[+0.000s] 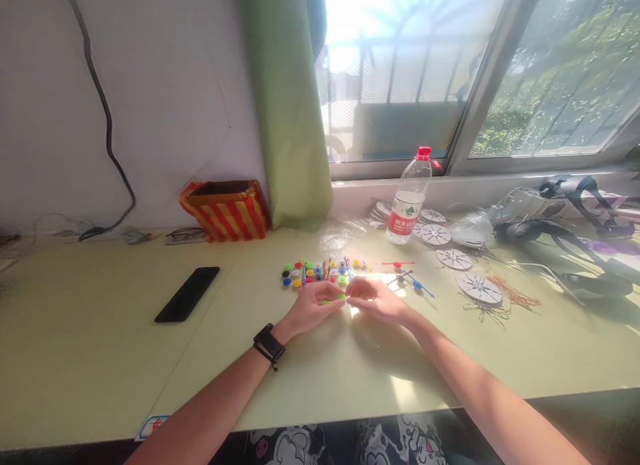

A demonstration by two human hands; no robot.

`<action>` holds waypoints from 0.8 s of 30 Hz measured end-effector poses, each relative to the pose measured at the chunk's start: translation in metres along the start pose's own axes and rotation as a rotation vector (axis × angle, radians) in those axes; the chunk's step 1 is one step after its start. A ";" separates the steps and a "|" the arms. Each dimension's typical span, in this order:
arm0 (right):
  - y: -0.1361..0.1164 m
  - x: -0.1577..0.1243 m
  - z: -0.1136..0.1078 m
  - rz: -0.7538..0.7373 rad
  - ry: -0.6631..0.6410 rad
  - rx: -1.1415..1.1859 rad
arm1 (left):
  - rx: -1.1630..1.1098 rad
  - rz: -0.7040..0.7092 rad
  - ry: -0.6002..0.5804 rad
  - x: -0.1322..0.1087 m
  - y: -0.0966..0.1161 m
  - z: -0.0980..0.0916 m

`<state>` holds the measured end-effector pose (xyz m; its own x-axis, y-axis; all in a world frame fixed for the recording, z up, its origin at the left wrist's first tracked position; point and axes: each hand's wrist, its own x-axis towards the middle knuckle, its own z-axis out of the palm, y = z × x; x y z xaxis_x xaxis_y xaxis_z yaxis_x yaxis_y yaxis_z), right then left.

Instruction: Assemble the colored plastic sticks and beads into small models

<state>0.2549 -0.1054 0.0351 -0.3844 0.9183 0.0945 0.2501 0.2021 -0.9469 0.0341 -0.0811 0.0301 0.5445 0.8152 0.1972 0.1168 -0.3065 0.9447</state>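
1 green piece [341,297], front-left of bottle [409,202]: gripped by left hand [317,306] fingers | right hand [380,301]: fingers curled, grip cannot be determined | 3 disc-and-stick pieces [417,285]: in front of bottle

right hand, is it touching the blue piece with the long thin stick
Apart: the head view shows tabletop between the right hand and the blue piece.

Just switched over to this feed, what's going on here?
Someone is working bare-handed at a table. The left hand holds a small green piece; the right hand is close beside it, its grip unclear. Just beyond sit colourful round pieces, with a blue arrow-shaped piece to the right. A black phone lies off left.
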 end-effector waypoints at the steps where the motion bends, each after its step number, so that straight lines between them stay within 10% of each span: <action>1: -0.002 -0.001 0.000 0.006 -0.011 0.005 | 0.002 -0.001 0.001 0.000 0.001 0.000; 24: 0.003 0.001 -0.011 -0.036 0.094 -0.023 | -0.207 -0.129 -0.077 0.000 0.004 -0.003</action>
<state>0.2649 -0.1005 0.0360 -0.3088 0.9379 0.1582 0.2582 0.2427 -0.9351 0.0318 -0.0807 0.0351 0.5989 0.7987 0.0579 0.0215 -0.0883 0.9959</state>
